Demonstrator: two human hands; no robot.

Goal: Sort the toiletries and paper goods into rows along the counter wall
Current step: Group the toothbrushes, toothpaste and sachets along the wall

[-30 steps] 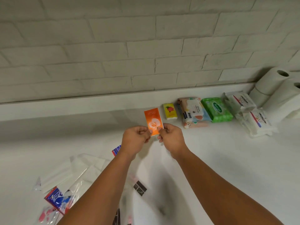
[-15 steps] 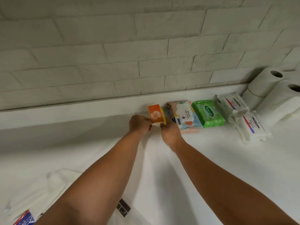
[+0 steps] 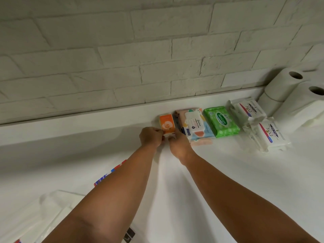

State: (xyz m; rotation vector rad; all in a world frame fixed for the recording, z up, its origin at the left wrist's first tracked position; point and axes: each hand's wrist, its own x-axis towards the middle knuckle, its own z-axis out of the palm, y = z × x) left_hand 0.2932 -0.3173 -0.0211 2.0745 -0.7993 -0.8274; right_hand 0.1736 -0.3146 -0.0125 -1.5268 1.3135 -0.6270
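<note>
Just above frame centre, the left hand [image 3: 151, 138] and right hand [image 3: 178, 145], equally near, each pinch a near corner of the orange tissue pack [image 3: 167, 125], which lies directly beyond them, long axis running up-frame toward the wall ledge [image 3: 105, 120], beside the pastel wipes pack [image 3: 192, 127].

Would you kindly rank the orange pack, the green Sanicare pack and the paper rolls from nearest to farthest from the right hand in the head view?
1. Orange pack, right at the right hand.
2. Green Sanicare pack, mid-row, further right.
3. Paper rolls, far right by the wall.
</note>
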